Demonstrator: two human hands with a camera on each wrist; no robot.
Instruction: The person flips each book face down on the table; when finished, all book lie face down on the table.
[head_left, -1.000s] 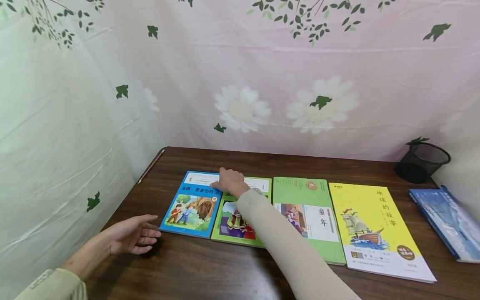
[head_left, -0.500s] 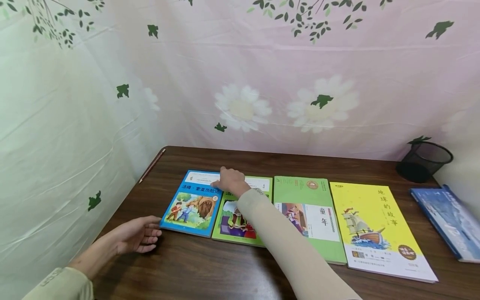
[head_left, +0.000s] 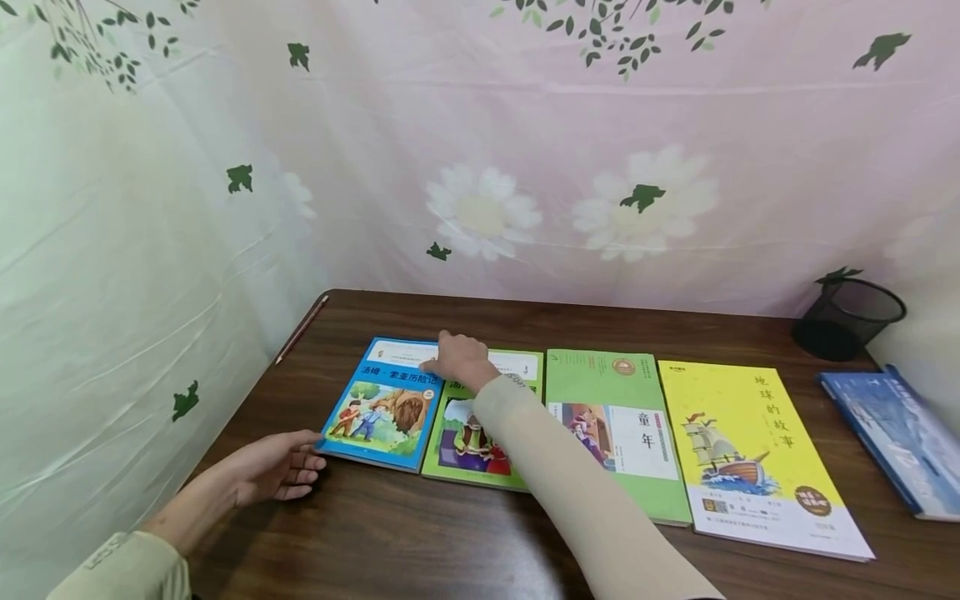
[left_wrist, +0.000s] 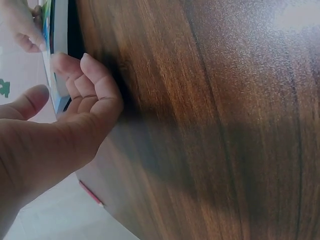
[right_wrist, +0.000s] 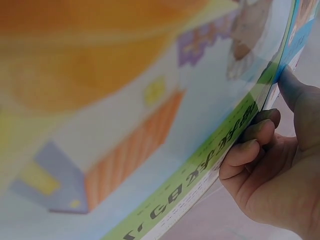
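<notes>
In the head view my left hand is at the lower left corner of a blue storybook, palm turned inward. Its fingers bend loosely beside the book's edge in the left wrist view, thumb apart. My right hand lies over the top ends of the blue storybook and the neighbouring green-bordered storybook. From the right wrist, its thumb touches the blue cover while bent fingers rest at the green-bordered book's top edge. My right sleeve hides part of that cover. Both books lie flat, side by side.
To the right, a light green book and a yellow book continue the row. A blue-and-white book lies at the far right, with a black mesh pen holder behind. A pencil lies along the table's left edge.
My left hand has shifted slightly right, up to the blue storybook's corner. My right hand and the books stay in place; the head view tilts a little.
</notes>
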